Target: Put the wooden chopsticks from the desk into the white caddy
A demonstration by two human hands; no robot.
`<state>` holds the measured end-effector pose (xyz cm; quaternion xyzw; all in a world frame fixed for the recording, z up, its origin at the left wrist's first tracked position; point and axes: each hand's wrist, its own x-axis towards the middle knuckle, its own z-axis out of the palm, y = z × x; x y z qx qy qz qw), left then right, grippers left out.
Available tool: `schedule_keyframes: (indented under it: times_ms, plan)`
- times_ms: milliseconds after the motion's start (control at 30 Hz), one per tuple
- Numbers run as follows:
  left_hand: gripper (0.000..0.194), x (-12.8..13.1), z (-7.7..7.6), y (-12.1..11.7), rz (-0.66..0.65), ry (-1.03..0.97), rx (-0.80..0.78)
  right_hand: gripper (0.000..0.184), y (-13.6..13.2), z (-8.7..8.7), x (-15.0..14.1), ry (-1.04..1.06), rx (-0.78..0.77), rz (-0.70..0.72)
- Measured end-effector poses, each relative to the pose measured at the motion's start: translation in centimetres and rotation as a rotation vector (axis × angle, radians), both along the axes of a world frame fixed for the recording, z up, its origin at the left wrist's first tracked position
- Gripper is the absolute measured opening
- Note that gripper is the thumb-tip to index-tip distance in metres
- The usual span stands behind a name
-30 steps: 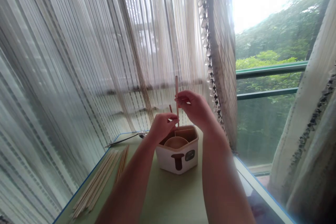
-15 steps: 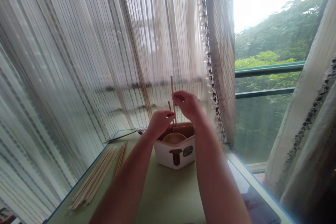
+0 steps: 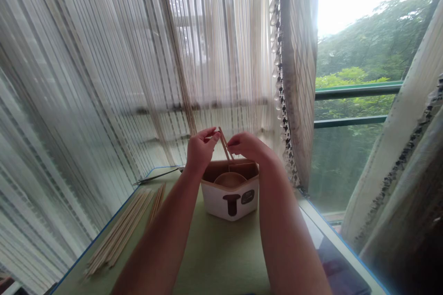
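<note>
A white holder (image 3: pixel 230 198) with brown inner compartments and a dark mark on its front stands on the pale green table (image 3: pixel 221 258). Both my hands are right above its back rim. My left hand (image 3: pixel 200 150) has its fingertips pinched on the top of thin wooden sticks (image 3: pixel 224 145) that lean out of the holder. Just to the right of them, my right hand (image 3: pixel 246 146) is closed on the same sticks.
Several long wooden sticks (image 3: pixel 121 230) lie in a row on the table's left side. A metal utensil (image 3: pixel 157 176) lies at the far left corner. Sheer curtains hang close behind the table. A dark flat object (image 3: pixel 332 262) sits at the right edge.
The tall stick in my right hand has gone down into the holder. Both hands have dropped closer to the rim, and my left fingers moved up to the stick tops.
</note>
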<state>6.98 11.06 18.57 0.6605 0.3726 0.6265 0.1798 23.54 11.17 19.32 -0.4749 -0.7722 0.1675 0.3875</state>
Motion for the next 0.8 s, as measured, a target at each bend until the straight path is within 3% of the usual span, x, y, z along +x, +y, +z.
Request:
schedule_keyframes:
  times_ms: [267,800]
  plan:
    - [0.029,0.9,-1.2,1.1,-0.113,-0.035,-0.11,0.016,-0.7,0.7,-0.4,-0.258,-0.094,-0.121]
    - [0.025,0.3,-1.8,1.6,-0.122,0.064,-0.17,0.018,0.2,0.7,-1.0,-0.263,-0.097,-0.151]
